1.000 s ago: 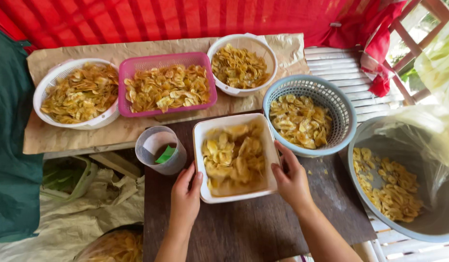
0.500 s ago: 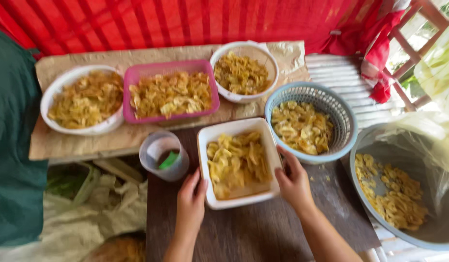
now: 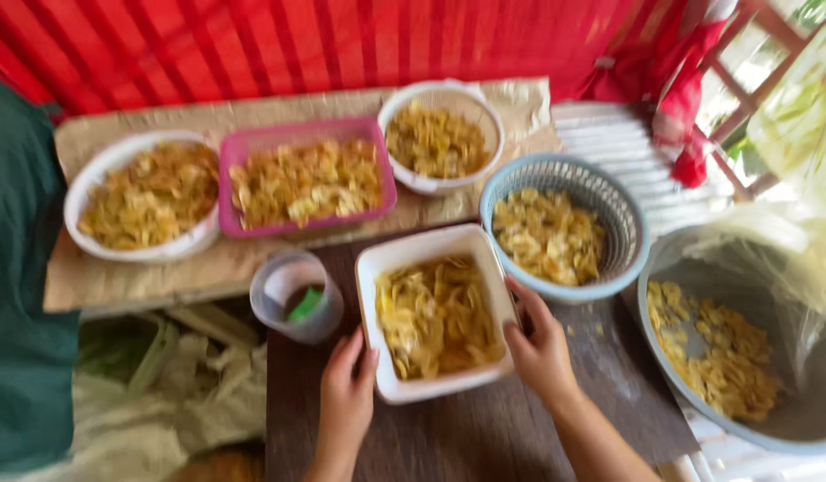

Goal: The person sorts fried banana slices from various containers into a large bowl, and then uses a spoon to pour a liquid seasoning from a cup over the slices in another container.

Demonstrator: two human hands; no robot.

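White and square, the plastic tub of yellow chips (image 3: 388,261) sits on the dark wooden board (image 3: 467,437), held by both sides. The left hand (image 3: 346,394) grips its near-left edge, and the right hand (image 3: 540,344) clasps its right rim; blur hides the fingertips, so the grasp seems firm rather than certain. Just left stands a clear plastic cup (image 3: 296,297), and the blue round basket (image 3: 609,205) almost touches the tub's far-right corner. Bare board lies open toward the person.
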